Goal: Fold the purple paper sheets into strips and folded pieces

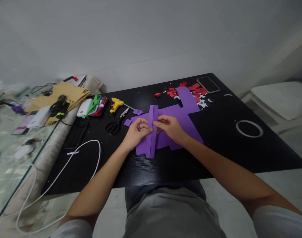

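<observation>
Strip (153, 137), purple, creased lengthwise | left hand (136, 133), right hand (173, 129): both pinching it | purple sheet (168, 141) beneath

Two hands (135, 134) (172, 128), one purple strip (153, 140) — one glue gun (116, 104), one pair of scissors (117, 123).

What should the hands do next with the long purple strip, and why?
Maybe the left hand could steady the purple strip while the right hand slides toward its near end, pressing along the lengthwise line. Both hands are around its middle, and that line runs on past them, so pressing there might help flatten it.
</observation>
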Tool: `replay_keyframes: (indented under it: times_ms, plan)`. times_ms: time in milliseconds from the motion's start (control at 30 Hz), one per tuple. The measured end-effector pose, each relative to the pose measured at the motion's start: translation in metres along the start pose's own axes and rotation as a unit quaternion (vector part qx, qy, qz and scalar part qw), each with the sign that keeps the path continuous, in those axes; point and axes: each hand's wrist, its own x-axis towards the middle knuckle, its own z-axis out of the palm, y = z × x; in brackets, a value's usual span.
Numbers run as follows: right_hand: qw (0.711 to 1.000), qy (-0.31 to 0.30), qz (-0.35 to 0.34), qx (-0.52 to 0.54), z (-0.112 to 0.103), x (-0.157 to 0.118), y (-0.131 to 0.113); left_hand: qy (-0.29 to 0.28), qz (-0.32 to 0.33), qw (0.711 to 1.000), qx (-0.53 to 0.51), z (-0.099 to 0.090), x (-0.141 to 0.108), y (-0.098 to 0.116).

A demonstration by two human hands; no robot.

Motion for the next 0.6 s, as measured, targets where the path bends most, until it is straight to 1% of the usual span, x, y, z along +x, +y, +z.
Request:
replay_keyframes:
  times_ms: [167,267,333,500,600]
  plan:
    - [0.999,0.037,0.002,0.004,-0.0013,0.0024,0.0020,-0.044,-0.047,0.996,0.057,-0.0014,-0.0006,-0.0005]
    - [0.999,0.052,0.011,0.006,-0.0026,0.0037,0.0014,-0.075,-0.059,0.992,0.084,-0.0009,-0.0018,0.0008]
    - [0.999,0.044,0.021,0.011,-0.0028,0.0032,-0.0001,-0.084,-0.059,0.990,0.097,-0.0003,-0.0026,0.0020]
    - [0.999,0.007,0.030,0.029,-0.0011,-0.0013,-0.0028,-0.081,-0.060,0.988,0.114,-0.0010,-0.0032,0.0018]
    - [0.999,0.018,0.027,0.028,-0.0024,-0.0009,-0.0025,-0.082,-0.056,0.988,0.120,-0.0026,-0.0028,-0.0003]
